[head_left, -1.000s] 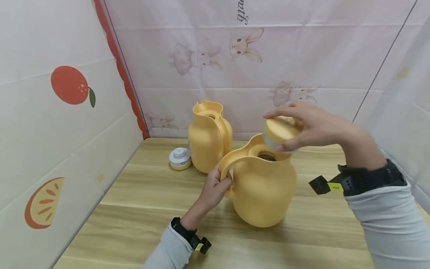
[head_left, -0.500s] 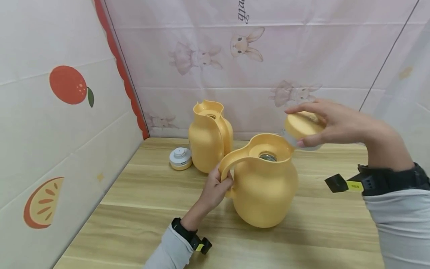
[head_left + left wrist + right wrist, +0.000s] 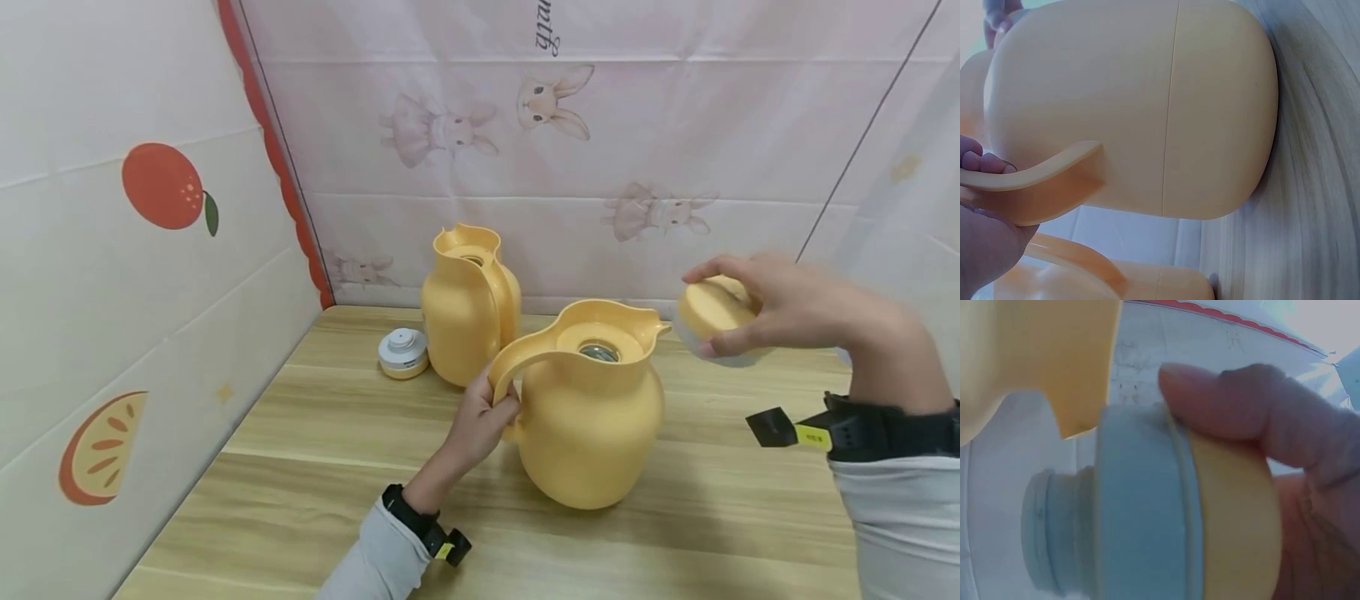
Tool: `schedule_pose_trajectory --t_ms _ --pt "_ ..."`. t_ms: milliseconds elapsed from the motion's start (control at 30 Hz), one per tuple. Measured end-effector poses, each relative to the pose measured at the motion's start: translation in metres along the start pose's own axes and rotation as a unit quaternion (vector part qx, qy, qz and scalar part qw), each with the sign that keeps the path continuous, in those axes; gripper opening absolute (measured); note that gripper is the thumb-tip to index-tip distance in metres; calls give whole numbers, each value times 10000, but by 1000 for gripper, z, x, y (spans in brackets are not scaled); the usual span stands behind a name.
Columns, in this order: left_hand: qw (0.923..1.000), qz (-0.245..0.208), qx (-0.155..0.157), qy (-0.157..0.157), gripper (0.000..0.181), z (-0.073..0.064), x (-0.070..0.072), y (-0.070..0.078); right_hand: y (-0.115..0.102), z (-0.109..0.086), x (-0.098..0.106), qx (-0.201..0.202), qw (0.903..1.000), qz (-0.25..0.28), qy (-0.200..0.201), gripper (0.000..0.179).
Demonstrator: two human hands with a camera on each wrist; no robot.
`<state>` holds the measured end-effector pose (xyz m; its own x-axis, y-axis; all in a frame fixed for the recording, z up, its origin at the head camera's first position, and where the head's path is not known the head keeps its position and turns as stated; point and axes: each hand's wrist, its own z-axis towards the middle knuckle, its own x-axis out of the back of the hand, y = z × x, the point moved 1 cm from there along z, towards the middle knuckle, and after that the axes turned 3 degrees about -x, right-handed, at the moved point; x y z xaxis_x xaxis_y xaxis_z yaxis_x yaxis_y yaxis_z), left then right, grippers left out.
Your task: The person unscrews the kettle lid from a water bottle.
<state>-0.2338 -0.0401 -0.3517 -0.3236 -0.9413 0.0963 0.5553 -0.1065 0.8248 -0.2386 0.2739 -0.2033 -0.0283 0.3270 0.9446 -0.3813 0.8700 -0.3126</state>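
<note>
A yellow thermos jug (image 3: 592, 425) stands on the table without its lid, its round inner mouth showing. My left hand (image 3: 482, 421) grips the jug's handle (image 3: 1054, 172), fingers wrapped around it. To the right of the spout, my right hand (image 3: 787, 304) holds the lid (image 3: 716, 312) by its sides in the air, apart from the jug. In the right wrist view the thumb lies along the lid's edge, and its pale threaded plug (image 3: 1060, 531) points away from the palm.
Behind and left of the jug stands a second yellow thermos jug (image 3: 461, 325), also uncovered. Another lid (image 3: 402, 354) lies upside down beside it on the wooden table (image 3: 315, 475). A printed cloth wall (image 3: 480, 167) closes off the back.
My right hand has carried the lid from over the jug's mouth to the right, past the spout, and slightly lower. My left hand stays on the handle.
</note>
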Motion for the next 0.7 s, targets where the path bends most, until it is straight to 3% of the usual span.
schedule_pose_trajectory --t_ms 400,700 --pt "9999 113 -27 2 12 0 1 1 18 -6 -27 -347 9993 25 -139 72" --pt "10000 74 5 10 11 0 0 0 28 -4 -54 -251 9994 176 -182 72"
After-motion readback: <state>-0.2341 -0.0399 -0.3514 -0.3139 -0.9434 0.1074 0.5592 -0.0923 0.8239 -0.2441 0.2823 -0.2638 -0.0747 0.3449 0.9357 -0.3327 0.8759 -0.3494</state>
